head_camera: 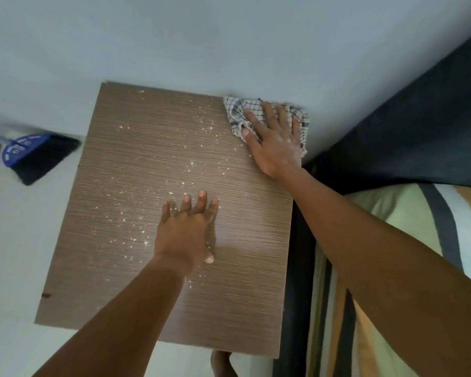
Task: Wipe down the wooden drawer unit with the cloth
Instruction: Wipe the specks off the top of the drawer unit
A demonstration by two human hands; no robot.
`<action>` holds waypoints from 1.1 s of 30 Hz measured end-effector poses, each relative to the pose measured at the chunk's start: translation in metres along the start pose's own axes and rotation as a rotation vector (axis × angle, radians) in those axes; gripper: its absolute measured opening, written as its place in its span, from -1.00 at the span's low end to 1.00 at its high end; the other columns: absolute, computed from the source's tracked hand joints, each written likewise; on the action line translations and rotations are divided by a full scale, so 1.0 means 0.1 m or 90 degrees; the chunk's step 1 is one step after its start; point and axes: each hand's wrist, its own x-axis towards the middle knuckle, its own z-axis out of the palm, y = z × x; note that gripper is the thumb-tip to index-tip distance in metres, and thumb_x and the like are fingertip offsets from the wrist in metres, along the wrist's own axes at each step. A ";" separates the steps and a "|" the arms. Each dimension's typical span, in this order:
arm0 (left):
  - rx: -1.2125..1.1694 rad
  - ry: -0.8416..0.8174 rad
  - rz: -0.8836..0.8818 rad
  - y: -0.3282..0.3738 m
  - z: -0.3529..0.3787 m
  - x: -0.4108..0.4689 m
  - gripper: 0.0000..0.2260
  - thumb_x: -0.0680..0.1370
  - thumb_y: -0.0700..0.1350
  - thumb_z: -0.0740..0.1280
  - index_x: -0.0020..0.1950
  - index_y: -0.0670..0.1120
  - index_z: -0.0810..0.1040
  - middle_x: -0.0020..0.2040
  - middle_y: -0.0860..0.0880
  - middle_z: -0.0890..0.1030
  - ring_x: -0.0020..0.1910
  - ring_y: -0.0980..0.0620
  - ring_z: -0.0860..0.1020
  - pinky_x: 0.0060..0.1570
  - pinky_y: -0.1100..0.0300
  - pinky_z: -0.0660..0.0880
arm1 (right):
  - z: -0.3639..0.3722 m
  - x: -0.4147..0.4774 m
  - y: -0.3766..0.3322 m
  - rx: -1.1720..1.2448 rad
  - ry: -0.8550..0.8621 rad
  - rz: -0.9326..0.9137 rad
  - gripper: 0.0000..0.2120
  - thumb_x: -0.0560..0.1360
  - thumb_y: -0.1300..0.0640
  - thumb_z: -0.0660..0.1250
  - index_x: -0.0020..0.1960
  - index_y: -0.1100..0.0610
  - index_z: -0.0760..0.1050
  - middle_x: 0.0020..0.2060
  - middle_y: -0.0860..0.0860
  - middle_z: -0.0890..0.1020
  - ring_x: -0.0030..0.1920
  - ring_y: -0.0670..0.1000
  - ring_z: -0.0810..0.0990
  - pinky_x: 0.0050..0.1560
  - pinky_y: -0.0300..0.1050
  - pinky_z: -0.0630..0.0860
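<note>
The right hand [276,137] is laid flat with fingers spread on the checked cloth [238,111], which is pressed down at the far right corner of the wooden drawer unit [136,164], right against the pale wall [229,36]. Part of the cloth is bunched under the palm, and its edge is seen hanging past the unit's right side. The left hand [186,229] is planted open, palm down, near the middle of the top, nothing being gripped. Pale specks [201,123] are scattered across the wood grain, thickest between the two hands and toward the left. Just beside the unit on the right, a dark bed frame [419,118] is crowded in close, with striped bedding [419,227] under the right forearm. To the left, well apart on the floor, a blue-headed broom [36,155] is leaned near the wall. A bare foot [220,363] is glimpsed below the unit's near edge.
</note>
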 end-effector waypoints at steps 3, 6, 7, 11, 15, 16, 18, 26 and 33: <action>-0.010 -0.001 -0.008 0.00 0.01 -0.01 0.12 0.32 0.14 0.59 0.63 0.12 -0.13 0.64 0.06 -0.13 0.61 -0.10 -0.05 0.52 -0.23 -0.10 | 0.11 -0.20 -0.06 -0.007 0.022 0.009 -0.51 0.65 -0.28 -0.12 0.57 -0.31 0.02 0.63 -0.11 -0.02 0.62 0.06 -0.17 0.57 0.17 -0.26; -0.006 0.017 -0.001 0.01 0.02 -0.03 0.12 0.32 0.13 0.59 0.63 0.11 -0.12 0.64 0.06 -0.11 0.61 -0.11 -0.03 0.51 -0.26 -0.09 | 0.24 -0.70 -0.12 0.006 0.044 0.003 -0.53 0.67 -0.24 -0.11 0.57 -0.29 0.04 0.62 -0.11 0.01 0.62 0.06 -0.14 0.58 0.18 -0.22; -0.002 0.025 0.006 0.00 0.03 -0.04 0.11 0.33 0.14 0.58 0.63 0.10 -0.12 0.64 0.05 -0.11 0.61 -0.12 -0.03 0.51 -0.28 -0.09 | 0.31 -0.92 -0.15 0.007 0.049 0.005 -0.53 0.67 -0.23 -0.11 0.57 -0.29 0.04 0.62 -0.11 0.02 0.62 0.05 -0.14 0.58 0.18 -0.21; 0.013 0.092 0.039 -0.10 0.15 -0.23 0.00 0.41 0.18 0.50 0.63 0.08 -0.10 0.64 0.00 -0.07 0.61 -0.14 -0.03 0.48 -0.31 -0.14 | 0.59 -1.93 -0.32 0.007 0.053 0.015 -0.54 0.69 -0.19 -0.07 0.58 -0.28 0.01 0.62 -0.13 0.01 0.62 0.03 -0.14 0.59 0.17 -0.18; 0.038 0.169 0.116 -0.31 0.49 -0.81 -0.32 0.58 0.06 0.31 0.62 0.10 0.05 0.63 0.06 0.05 0.61 -0.09 -0.02 0.50 -0.30 -0.15 | 0.92 -3.00 -0.53 0.007 0.039 0.026 -0.53 0.70 -0.17 -0.04 0.58 -0.29 -0.02 0.62 -0.16 -0.02 0.62 0.03 -0.16 0.58 0.15 -0.23; 0.043 0.158 0.130 -0.37 0.61 -0.97 -0.37 0.59 0.07 0.28 0.61 0.11 0.09 0.63 0.07 0.07 0.61 -0.07 -0.01 0.50 -0.29 -0.16 | 0.99 -3.22 -0.58 0.008 0.037 0.028 -0.53 0.70 -0.16 -0.03 0.58 -0.29 -0.02 0.62 -0.15 0.00 0.62 0.02 -0.16 0.58 0.15 -0.23; 0.044 0.130 0.142 -0.47 0.86 -1.24 -0.41 0.58 0.11 0.28 0.59 0.12 0.17 0.62 0.10 0.14 0.61 -0.05 0.03 0.49 -0.30 -0.17 | 1.14 -3.58 -0.71 0.009 0.044 0.032 -0.53 0.69 -0.14 -0.02 0.58 -0.27 0.02 0.61 -0.14 0.06 0.62 0.03 -0.11 0.59 0.15 -0.19; 0.038 0.094 0.092 -0.59 1.29 -1.26 -0.32 0.48 0.25 0.39 0.54 0.11 0.28 0.49 0.00 0.42 0.44 -0.10 0.40 0.47 -0.29 -0.03 | 1.66 -4.15 -1.25 0.085 0.245 0.038 -0.59 0.61 0.27 0.30 0.44 0.07 0.47 0.41 0.07 0.50 0.48 0.18 0.37 0.53 0.23 0.16; 0.047 0.104 0.096 -0.60 1.32 -1.22 -0.38 0.53 0.19 0.38 0.55 0.14 0.28 0.49 0.01 0.41 0.43 -0.09 0.42 0.47 -0.29 -0.05 | 1.59 -4.44 -1.40 0.123 0.226 0.012 -0.63 0.54 0.34 0.36 0.31 0.10 0.58 0.33 0.06 0.58 0.10 0.13 0.70 -0.05 0.11 0.69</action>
